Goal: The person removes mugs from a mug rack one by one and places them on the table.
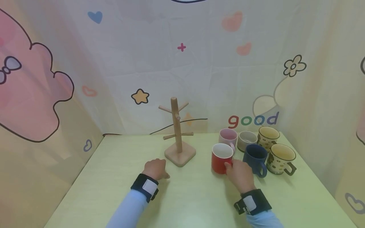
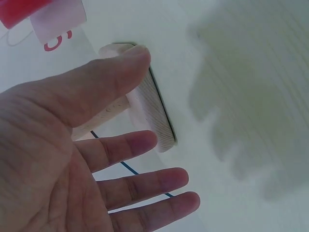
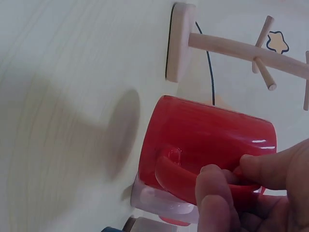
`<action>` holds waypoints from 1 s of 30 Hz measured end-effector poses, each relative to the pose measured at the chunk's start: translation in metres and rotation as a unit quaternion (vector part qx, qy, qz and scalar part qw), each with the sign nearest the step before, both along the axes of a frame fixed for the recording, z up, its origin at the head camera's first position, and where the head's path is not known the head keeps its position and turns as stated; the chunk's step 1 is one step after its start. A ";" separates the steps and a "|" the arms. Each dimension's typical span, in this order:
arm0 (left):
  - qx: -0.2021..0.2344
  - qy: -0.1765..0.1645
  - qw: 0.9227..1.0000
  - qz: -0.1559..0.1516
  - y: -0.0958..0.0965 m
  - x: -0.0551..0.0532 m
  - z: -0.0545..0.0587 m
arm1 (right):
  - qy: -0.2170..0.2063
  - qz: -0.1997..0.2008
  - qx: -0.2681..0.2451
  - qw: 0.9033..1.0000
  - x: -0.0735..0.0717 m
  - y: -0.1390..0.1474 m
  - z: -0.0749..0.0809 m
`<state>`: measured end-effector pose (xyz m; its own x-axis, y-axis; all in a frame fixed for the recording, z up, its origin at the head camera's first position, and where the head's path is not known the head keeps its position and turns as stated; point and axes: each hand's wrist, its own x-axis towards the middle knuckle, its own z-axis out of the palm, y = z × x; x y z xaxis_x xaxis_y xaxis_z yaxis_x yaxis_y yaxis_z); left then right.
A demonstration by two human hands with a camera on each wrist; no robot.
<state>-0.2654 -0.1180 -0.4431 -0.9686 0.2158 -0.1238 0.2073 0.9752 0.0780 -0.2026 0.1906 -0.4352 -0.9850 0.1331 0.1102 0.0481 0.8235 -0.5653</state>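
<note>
My right hand (image 1: 241, 176) holds a red mug (image 1: 220, 161) with a white inside by its handle (image 3: 181, 179); thumb and fingers curl round the handle. In the right wrist view the mug's base is off the table, its shadow apart from it. A bare wooden mug tree (image 1: 177, 133) with several pegs stands upright left of the mug. In front of its base, my left hand (image 1: 155, 169) hovers over the table with relaxed, spread fingers and nothing in them; the left wrist view shows its thumb overlapping the tree's base (image 2: 157, 113).
Behind and right of the red mug stand a pink mug (image 1: 227, 135), a whitish mug (image 1: 246, 141), a dark blue mug (image 1: 254, 156) and two yellow patterned mugs, one behind (image 1: 268, 136) and one nearer (image 1: 280, 160). A printed curtain (image 1: 159, 63) hangs behind the table (image 1: 188, 202).
</note>
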 end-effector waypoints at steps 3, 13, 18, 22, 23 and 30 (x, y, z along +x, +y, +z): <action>0.000 0.003 1.000 0.002 0.000 0.000 0.000 | 0.002 -0.018 0.011 1.000 -0.001 0.004 -0.002; 0.000 0.002 1.000 0.003 -0.002 0.001 -0.002 | 0.007 -0.056 0.033 0.998 -0.002 0.018 -0.007; 0.001 0.000 1.000 0.002 -0.002 0.001 -0.002 | -0.016 -0.067 0.028 0.997 -0.002 0.020 -0.007; 0.003 0.001 1.000 -0.002 -0.002 0.001 -0.001 | -0.018 -0.068 0.027 0.997 -0.002 0.021 -0.011; 0.003 0.001 1.000 -0.002 -0.002 0.001 -0.001 | -0.017 -0.069 0.028 0.997 -0.002 0.021 -0.013; 0.009 -0.005 1.000 0.000 -0.002 0.002 -0.001 | -0.035 -0.074 0.020 0.996 -0.002 0.020 -0.019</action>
<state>-0.2634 -0.1197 -0.4443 -0.9674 0.2174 -0.1303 0.2058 0.9738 0.0970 -0.2048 0.2106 -0.4540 -0.9606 0.2735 0.0494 0.2083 0.8261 -0.5236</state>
